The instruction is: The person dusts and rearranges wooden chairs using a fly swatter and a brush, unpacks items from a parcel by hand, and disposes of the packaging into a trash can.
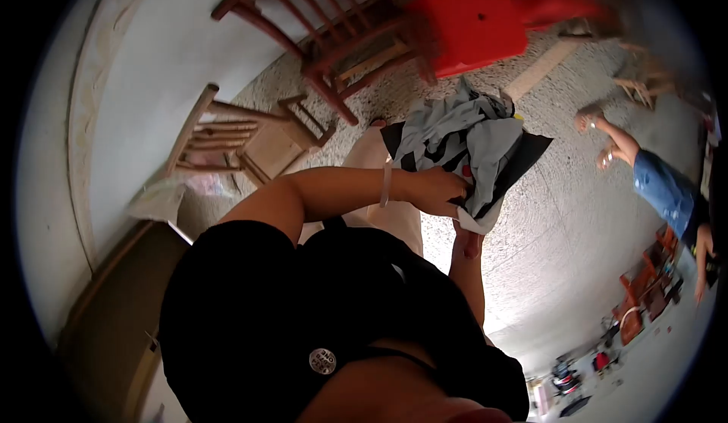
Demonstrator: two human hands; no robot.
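Observation:
A bundled grey and black cloth [485,138] hangs in front of me, with a pale edge at its lower end. My left hand [436,191], a clear band on its wrist, is closed on the near left side of this fabric, fingers curled into the folds. Just below it, my right hand [470,242] is at the pale lower edge of the cloth. Its fingers are mostly hidden by the fabric, so its grip cannot be made out.
A small wooden chair [265,146] stands at the left beside a brown slatted chair [334,44]. A red stool [474,28] is at the top. At the right edge, a person in blue shorts [663,188] is seated. Further chairs [644,279] stand at the lower right.

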